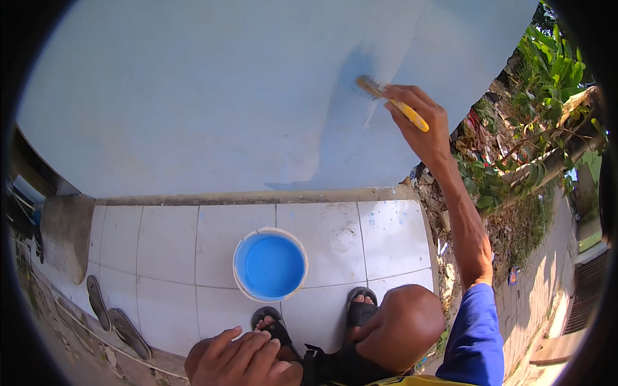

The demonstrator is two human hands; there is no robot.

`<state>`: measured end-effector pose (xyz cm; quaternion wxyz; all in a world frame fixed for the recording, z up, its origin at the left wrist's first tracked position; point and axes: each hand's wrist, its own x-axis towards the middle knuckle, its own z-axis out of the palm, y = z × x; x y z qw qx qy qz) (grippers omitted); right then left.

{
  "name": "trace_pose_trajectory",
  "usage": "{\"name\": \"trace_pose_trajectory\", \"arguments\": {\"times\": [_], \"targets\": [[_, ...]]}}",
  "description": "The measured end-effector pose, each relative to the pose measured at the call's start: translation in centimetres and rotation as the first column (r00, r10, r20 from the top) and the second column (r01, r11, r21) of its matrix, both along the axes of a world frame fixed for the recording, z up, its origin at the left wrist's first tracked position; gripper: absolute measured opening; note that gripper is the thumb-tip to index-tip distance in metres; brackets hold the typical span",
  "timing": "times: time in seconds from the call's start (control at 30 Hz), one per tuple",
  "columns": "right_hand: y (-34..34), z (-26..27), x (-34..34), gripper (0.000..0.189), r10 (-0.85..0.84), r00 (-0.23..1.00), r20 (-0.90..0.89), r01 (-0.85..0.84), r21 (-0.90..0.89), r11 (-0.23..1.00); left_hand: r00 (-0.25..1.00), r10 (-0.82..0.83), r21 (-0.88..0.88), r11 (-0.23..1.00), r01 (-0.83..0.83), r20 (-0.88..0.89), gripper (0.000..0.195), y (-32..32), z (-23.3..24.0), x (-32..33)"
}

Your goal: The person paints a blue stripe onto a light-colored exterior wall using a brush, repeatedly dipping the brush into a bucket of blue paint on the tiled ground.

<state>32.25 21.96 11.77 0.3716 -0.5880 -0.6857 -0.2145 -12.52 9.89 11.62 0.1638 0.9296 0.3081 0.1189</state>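
My right hand (417, 113) grips a paintbrush (408, 115) by its yellow handle, the bristles against the light blue wall (193, 96). Around the bristles lies a darker blue patch of paint (357, 62), and a darker band runs down to the wall's foot. A white plastic bucket (235, 270) with bright blue paint (275, 266) in it stands on the tiles before me. My left hand (246, 357) rests over my knee at the lower edge, fingers slightly spread, holding nothing.
White floor tiles (169, 246) bear blue paint spots at the right. A pair of flip-flops (128, 333) lies at the lower left, near a concrete block (67, 236). Plants (521, 169), branches and rubble border the tiles on the right. My sandalled feet stand near the bucket.
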Motion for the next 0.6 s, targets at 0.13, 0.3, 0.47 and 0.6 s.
{"name": "trace_pose_trajectory", "arguments": {"times": [0.13,0.3,0.47,0.6], "targets": [[-1.1,4.3,1.0,0.030,-0.232,0.923,0.308,0.072,0.454,0.888,1.000,0.010,-0.010,1.000,-0.010,0.022,0.031,0.0,0.3,0.4],[-2.1,-4.6,-0.4,0.034,-0.190,0.878,0.440,0.152,0.122,0.981,0.999,0.032,-0.005,0.999,-0.032,0.028,0.031,-0.1,0.3,0.6],[-2.8,-6.7,-0.4,0.022,0.024,0.999,-0.043,-0.030,-0.151,0.988,0.999,0.026,-0.008,1.000,-0.026,0.024,0.030,-0.4,0.4,0.5],[-1.9,0.7,1.5,0.023,-0.110,0.992,0.060,0.088,0.293,0.952,0.998,0.047,-0.010,0.999,-0.047,0.036,0.029,-0.4,0.3,0.5]]}}
